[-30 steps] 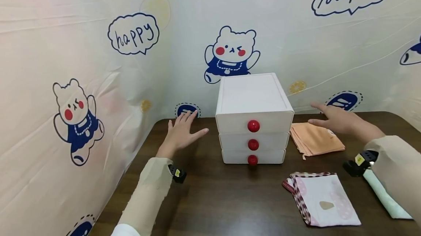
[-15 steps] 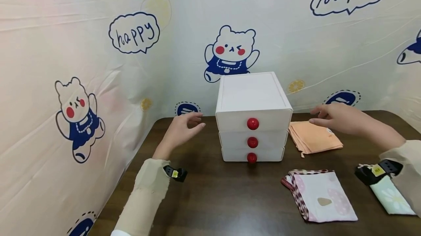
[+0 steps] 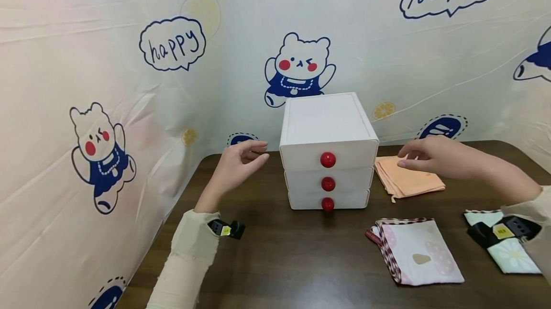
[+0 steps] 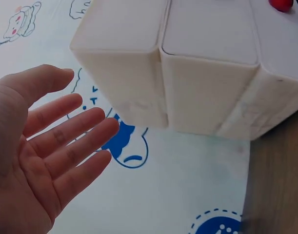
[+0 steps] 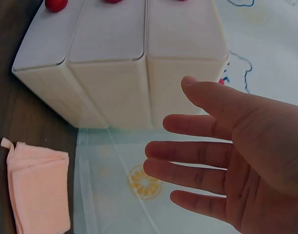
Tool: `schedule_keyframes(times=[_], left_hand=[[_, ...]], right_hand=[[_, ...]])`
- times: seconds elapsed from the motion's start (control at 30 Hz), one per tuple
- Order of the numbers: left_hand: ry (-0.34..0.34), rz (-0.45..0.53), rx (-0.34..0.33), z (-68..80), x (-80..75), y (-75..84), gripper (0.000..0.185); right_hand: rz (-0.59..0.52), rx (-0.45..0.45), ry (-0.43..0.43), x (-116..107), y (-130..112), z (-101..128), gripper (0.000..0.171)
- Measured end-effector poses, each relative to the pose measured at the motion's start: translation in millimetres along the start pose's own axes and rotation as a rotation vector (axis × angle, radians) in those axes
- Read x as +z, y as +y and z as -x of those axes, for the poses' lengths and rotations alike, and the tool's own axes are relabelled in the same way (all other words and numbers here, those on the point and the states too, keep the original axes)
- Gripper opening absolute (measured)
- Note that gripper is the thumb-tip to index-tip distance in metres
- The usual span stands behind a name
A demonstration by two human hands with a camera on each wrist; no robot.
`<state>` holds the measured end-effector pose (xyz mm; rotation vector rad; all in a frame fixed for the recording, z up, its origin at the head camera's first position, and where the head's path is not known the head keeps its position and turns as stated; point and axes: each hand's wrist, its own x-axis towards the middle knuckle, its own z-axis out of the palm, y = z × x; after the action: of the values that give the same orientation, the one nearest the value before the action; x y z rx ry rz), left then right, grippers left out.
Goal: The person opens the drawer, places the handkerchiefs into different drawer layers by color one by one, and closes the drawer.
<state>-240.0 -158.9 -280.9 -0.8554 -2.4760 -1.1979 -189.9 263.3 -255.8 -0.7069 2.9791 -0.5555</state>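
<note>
The fingers (image 4: 73, 146) of the left hand (image 3: 236, 168) are straight and slightly spread, palm turned toward the white three-drawer cabinet (image 3: 328, 151); they hold nothing and stop just short of its left side. The left wrist view shows the open palm facing the cabinet's side wall with a clear gap between them. The fingers (image 5: 188, 151) of the right hand (image 3: 435, 158) are likewise stretched out and relaxed, palm toward the cabinet's right side, near it but not touching. This hand hovers over a folded orange cloth (image 3: 406, 180), which lies on the table just beside the cabinet's right wall.

The cabinet stands upright toward the back of the dark wooden table (image 3: 280, 261), between the two hands, all three drawers closed, each with a round red knob (image 3: 327, 159) on its front. Beige sleeves cover both forearms, and a small black device with a yellow label sits at each wrist.

Nearer the person, to the right, lies a folded pink-and-white cloth with a dark checked border (image 3: 419, 256), and further right a folded pale green flowered cloth (image 3: 512, 256), partly under the right wrist. Behind the table hangs a pale backdrop (image 3: 129, 108) printed with cartoon bears and "happy" speech bubbles.
</note>
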Motion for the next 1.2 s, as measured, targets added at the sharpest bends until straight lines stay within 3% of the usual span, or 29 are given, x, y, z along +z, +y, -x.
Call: schedule_keyframes(times=[0.5,0.83,1.2], left_hand=[[-0.039,0.018,-0.024,-12.9,1.9,18.2,0.034],[-0.088,0.014,-0.052,-22.5,1.9,18.7,0.033],[-0.105,0.05,-0.02,-28.4,4.1,16.4,0.029]], right_hand=[[-0.053,-0.083,-0.055,1,-37,-7,0.033],[-0.125,-0.176,-0.055,8,-59,-20,0.036],[-0.139,-0.222,-0.045,24,-68,-44,0.025]])
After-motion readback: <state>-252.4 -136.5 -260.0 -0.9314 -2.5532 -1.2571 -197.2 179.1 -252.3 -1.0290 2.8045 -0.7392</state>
